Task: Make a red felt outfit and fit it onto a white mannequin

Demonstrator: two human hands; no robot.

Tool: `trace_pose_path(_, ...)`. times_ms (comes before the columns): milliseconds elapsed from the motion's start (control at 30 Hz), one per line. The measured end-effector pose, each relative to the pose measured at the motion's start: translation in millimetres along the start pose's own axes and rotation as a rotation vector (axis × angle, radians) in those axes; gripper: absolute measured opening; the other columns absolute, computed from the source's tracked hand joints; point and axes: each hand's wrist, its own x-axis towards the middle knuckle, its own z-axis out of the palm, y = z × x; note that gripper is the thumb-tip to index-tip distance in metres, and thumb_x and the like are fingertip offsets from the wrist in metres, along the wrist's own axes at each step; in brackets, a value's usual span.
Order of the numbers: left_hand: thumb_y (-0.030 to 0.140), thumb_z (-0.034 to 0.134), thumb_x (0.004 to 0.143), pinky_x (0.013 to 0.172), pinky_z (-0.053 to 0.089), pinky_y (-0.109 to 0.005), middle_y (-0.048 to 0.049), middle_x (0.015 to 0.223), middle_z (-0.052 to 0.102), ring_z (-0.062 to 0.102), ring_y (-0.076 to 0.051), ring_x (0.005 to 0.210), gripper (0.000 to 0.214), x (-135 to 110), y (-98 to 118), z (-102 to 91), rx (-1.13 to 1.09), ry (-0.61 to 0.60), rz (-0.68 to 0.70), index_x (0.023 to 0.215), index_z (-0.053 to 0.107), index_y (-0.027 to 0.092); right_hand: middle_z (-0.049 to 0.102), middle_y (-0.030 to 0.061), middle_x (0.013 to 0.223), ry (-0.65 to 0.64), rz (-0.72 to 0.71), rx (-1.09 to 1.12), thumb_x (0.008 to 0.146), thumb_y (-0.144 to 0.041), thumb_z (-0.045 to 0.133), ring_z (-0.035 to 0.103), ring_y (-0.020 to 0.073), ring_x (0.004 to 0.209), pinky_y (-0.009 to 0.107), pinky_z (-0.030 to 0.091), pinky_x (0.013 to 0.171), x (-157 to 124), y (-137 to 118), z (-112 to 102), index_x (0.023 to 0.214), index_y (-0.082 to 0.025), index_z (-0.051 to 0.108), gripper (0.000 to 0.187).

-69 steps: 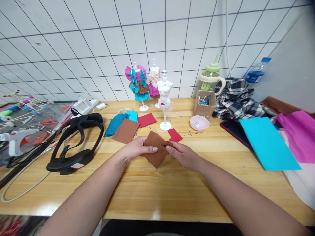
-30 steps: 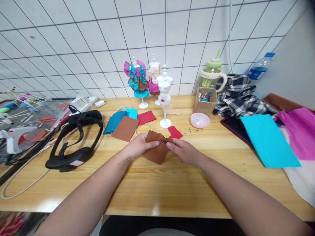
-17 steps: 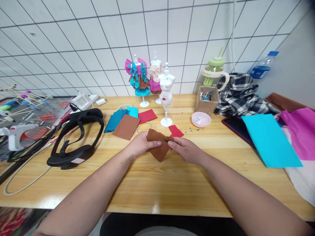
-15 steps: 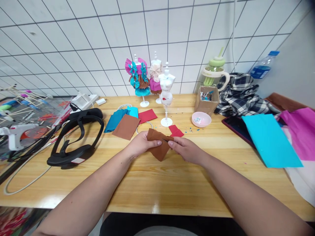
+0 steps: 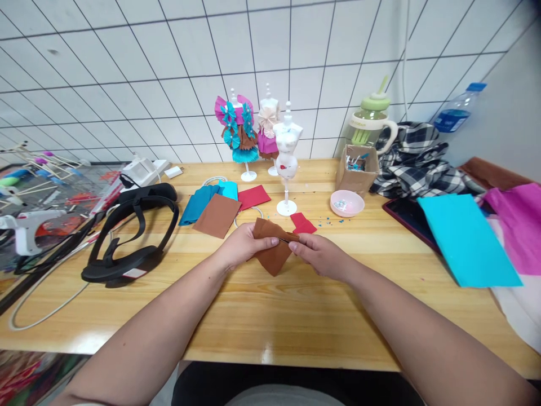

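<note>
Both hands hold a small folded piece of brown felt (image 5: 271,256) just above the wooden table (image 5: 270,321). My left hand (image 5: 242,246) pinches its left side with thumb on top. My right hand (image 5: 321,255) pinches its right corner, where a thin needle-like sliver shows between the fingertips. Right behind them lie red felt scraps (image 5: 303,223) and a bare white mannequin stand (image 5: 287,159). A flat brown felt sheet (image 5: 217,215), teal felt (image 5: 199,203) and a red felt square (image 5: 253,197) lie further back left.
Two dressed mini mannequins (image 5: 238,131) stand by the tiled wall. A black headset (image 5: 131,234) and a glue gun (image 5: 26,228) lie at left. A pink bowl (image 5: 347,203), cardboard box (image 5: 356,170), green cup (image 5: 372,120), plaid cloth (image 5: 416,160), blue sheet (image 5: 465,239) sit right.
The brown felt has been folded smaller and gathered between both hands, which stay pinched on it. The view has shifted slightly; nothing else moved.
</note>
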Motion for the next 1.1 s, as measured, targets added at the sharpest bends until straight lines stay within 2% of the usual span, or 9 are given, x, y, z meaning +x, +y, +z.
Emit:
trace_pose_path(500,0.034,0.082,0.066,0.082,0.050,-0.032,-0.0074,0.100,0.075,0.068,-0.023,0.091,0.039,-0.2,-0.4,-0.3,0.019,-0.027,-0.003,0.099,0.072,0.015,0.031,-0.0071,0.058,-0.026,0.024,0.048,0.090,-0.044,0.047,0.029,0.0072,0.048,0.021,0.028,0.047,-0.5,-3.1,-0.7,0.088,-0.017,0.060,0.030)
trace_pose_path(633,0.036,0.081,0.067,0.083,0.050,-0.032,-0.0070,0.102,0.075,0.068,-0.023,0.093,0.039,0.8,-0.7,-1.9,0.030,-0.034,-0.017,0.100,0.073,0.017,0.030,-0.0069,0.058,-0.048,0.016,0.110,0.090,-0.043,0.048,0.027,0.0072,0.047,0.020,0.028,0.044,-1.8,-6.7,-0.4,0.094,-0.017,0.062,0.030)
trace_pose_path(767,0.035,0.081,0.068,0.084,0.050,-0.032,-0.0064,0.103,0.075,0.068,-0.023,0.094,0.037,1.6,-1.8,-3.0,0.024,-0.029,0.000,0.100,0.073,0.018,0.030,-0.0073,0.059,-0.065,0.076,0.189,0.088,-0.047,0.051,0.025,0.0071,0.045,0.019,0.027,0.038,-2.8,-8.1,0.2,0.101,-0.019,0.061,0.033)
trace_pose_path(933,0.034,0.080,0.070,0.085,0.050,-0.032,-0.0066,0.105,0.074,0.068,-0.023,0.096,0.037,1.6,-2.7,-4.2,0.017,-0.073,-0.010,0.103,0.073,0.018,0.028,-0.0084,0.056,-0.039,0.132,0.215,0.086,-0.049,0.053,0.026,0.0063,0.042,0.017,0.027,0.034,-2.6,-4.9,1.3,0.080,-0.020,0.051,0.030)
trace_pose_path(1100,0.034,0.080,0.070,0.088,0.050,-0.033,-0.0075,0.107,0.074,0.068,-0.024,0.097,0.038,1.1,-1.8,-5.4,0.035,-0.094,-0.023,0.104,0.072,0.017,0.032,-0.0072,0.058,-0.038,0.133,0.151,0.084,-0.051,0.055,0.033,0.0076,0.045,0.017,0.033,0.032,0.0,-1.8,0.4,0.079,-0.020,0.051,0.032)
